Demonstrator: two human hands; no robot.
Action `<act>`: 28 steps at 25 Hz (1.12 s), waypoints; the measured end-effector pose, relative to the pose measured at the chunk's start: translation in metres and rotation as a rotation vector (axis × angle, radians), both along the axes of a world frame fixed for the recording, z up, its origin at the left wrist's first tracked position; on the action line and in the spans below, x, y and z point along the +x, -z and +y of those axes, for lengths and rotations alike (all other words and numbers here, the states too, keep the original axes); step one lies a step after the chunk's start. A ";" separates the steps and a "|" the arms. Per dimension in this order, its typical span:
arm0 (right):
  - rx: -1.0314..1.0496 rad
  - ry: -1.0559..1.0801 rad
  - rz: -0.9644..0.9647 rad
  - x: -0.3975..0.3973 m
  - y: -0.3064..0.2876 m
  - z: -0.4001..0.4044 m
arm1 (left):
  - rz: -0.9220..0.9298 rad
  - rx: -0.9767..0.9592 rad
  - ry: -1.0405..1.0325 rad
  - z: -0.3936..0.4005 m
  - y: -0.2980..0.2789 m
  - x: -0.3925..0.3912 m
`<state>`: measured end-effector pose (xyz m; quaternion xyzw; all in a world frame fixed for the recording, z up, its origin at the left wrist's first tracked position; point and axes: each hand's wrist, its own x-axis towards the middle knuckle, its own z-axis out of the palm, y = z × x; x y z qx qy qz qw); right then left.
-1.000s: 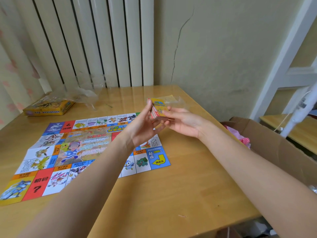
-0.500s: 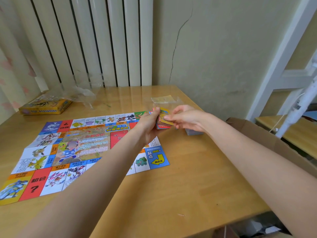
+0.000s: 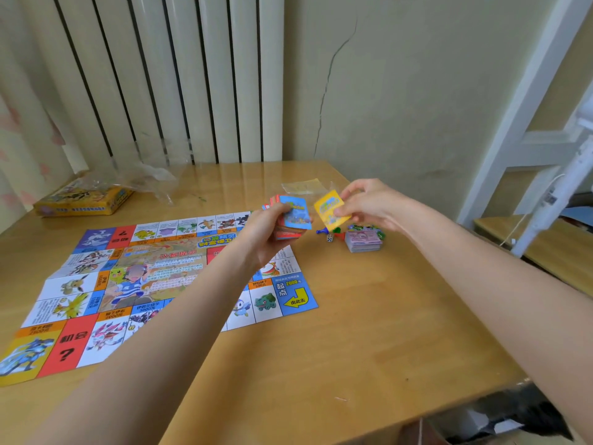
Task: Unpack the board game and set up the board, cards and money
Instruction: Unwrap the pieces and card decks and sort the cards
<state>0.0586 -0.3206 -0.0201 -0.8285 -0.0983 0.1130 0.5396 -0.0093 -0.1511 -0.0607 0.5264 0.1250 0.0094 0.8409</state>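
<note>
On the glossy wooden tabletop [image 3: 321, 348] a colourful printed paper game board [image 3: 154, 284] lies flat and unfolded, spread from the near left corner towards the middle. Above the board's far right corner the left hand [image 3: 266, 232] has its grip closed round a thick stack of small game cards with a blue card on top [image 3: 292, 218], fingers curled under the stack and thumb along its side. Just beside it the right hand [image 3: 369, 203] pinches a single small yellow card [image 3: 330, 208] between thumb and fingertips, tilted and apart from the stack. Below the right hand, near the tabletop's right edge, sits a low stack of pinkish paper money [image 3: 362, 241]; beside it lie a white die [image 3: 329, 237] and small plastic pawns in blue, green and red [image 3: 330, 232], partly hidden by the yellow card. A clear plastic sleeve [image 3: 303, 186] lies towards the far edge behind the hands. At the far left corner rests the flat yellow cardboard game box [image 3: 83, 199], with crumpled clear plastic wrap [image 3: 141, 178] touching it.
</note>
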 end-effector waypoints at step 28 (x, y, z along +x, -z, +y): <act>-1.088 -0.715 -0.330 -0.030 0.065 0.096 | 0.240 0.316 -0.284 0.084 0.030 -0.036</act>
